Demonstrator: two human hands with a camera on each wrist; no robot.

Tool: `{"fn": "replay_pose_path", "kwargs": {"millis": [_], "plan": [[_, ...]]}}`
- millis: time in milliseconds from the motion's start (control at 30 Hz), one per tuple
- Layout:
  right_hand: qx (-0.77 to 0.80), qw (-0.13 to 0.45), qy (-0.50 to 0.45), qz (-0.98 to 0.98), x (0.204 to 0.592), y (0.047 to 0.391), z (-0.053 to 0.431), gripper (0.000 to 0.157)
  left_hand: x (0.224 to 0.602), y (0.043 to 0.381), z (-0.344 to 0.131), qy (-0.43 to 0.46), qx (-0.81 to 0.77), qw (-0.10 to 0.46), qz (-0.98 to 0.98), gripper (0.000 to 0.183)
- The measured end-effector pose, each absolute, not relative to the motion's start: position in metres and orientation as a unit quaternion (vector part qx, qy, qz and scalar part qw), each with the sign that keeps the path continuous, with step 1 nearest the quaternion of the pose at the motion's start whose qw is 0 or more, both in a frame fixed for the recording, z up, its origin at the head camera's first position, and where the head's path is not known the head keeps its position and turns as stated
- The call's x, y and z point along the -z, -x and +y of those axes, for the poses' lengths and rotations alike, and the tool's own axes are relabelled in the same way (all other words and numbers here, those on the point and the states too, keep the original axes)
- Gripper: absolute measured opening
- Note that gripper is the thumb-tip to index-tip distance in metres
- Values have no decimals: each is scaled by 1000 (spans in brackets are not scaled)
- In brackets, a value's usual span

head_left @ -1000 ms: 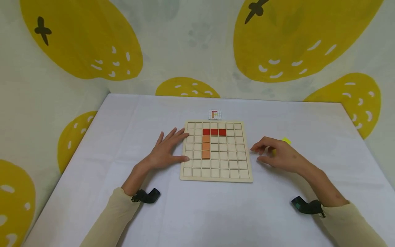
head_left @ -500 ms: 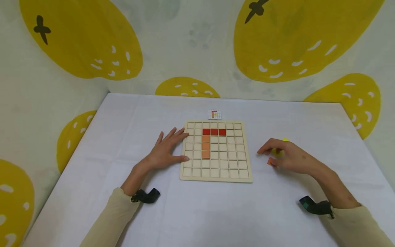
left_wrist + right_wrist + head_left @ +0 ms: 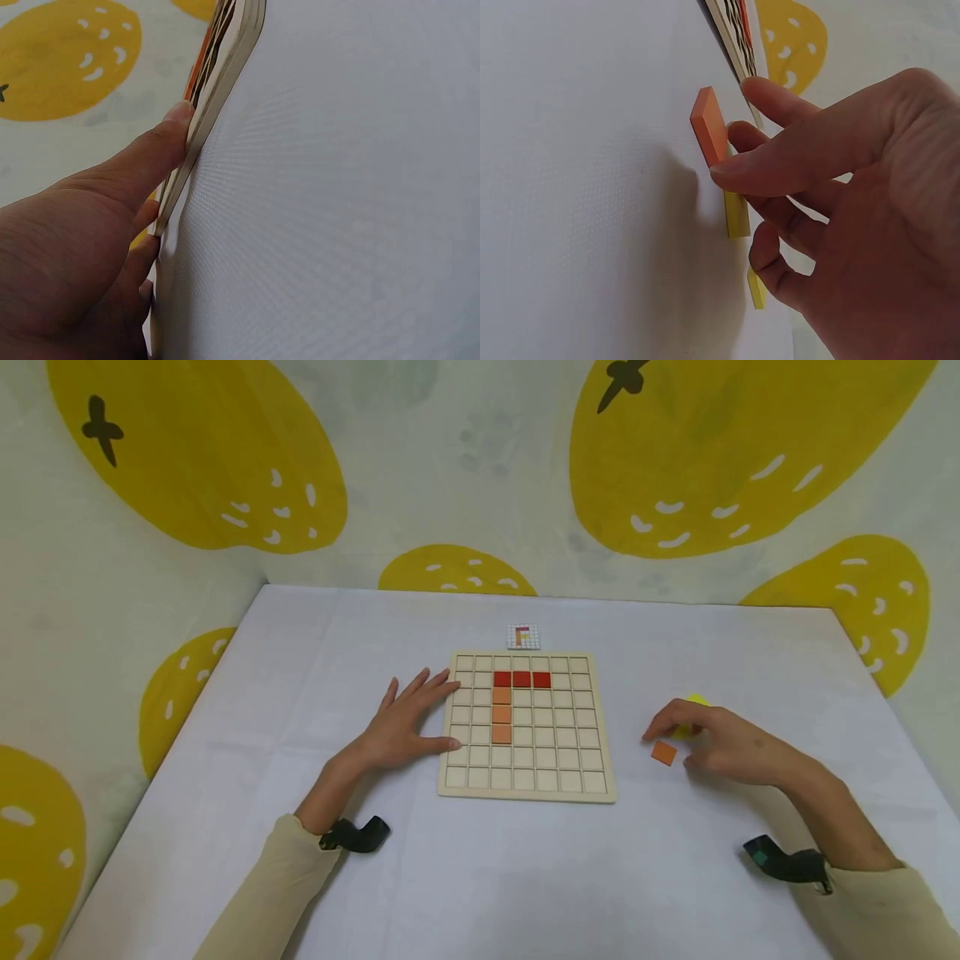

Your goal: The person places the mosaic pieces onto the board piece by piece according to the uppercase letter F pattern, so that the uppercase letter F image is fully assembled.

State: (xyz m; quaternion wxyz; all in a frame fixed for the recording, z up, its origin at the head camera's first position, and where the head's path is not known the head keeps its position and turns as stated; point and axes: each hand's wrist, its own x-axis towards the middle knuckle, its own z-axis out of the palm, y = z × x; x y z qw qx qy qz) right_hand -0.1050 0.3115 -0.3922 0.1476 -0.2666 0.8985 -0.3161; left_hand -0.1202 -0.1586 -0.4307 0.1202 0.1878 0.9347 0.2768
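Note:
My left hand (image 3: pixel 397 731) rests spread at the left edge of a wooden grid board (image 3: pixel 525 795), thumb and fingertips on its rim. Three red tiles (image 3: pixel 522 679) form a row on the board, and three orange tiles (image 3: pixel 502 714) run down below the leftmost red one. To the board's right, my right hand (image 3: pixel 738 747) hovers low with thumb and index finger apart. A loose orange tile (image 3: pixel 663 753) lies on the table between those fingertips. Yellow tiles (image 3: pixel 737 215) lie under and behind the right hand, partly hidden by it.
A small pattern card (image 3: pixel 522 637) with a coloured grid drawing lies just beyond the board's far edge. White cloth (image 3: pixel 525 877) covers the table. Patterned fabric walls (image 3: pixel 480 485) rise at the back and left. Each wrist carries a black camera mount (image 3: pixel 783 864).
My right hand has drawn away from the board, to the right. The loose orange tile, hidden at first, has come into full view between its fingers. The left hand stays put.

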Motion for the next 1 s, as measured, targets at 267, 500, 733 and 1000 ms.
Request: {"fn": "replay_pose_path", "kwargs": {"millis": [267,500,733,1000], "plan": [[331,152,295,883,394,106,318,67,432,121,-159,-187,-280,121,934,89],[325,158,292,885,400,109,320,57,431,120,-160,-185,-273,123,936,89],[316,151,292,890,401,113,319,43,430,121,-160,-183,-273,125,936,89],[302,116,290,901,404,114,314,26,428,121,-158,-183,-271,128,936,90]]}}
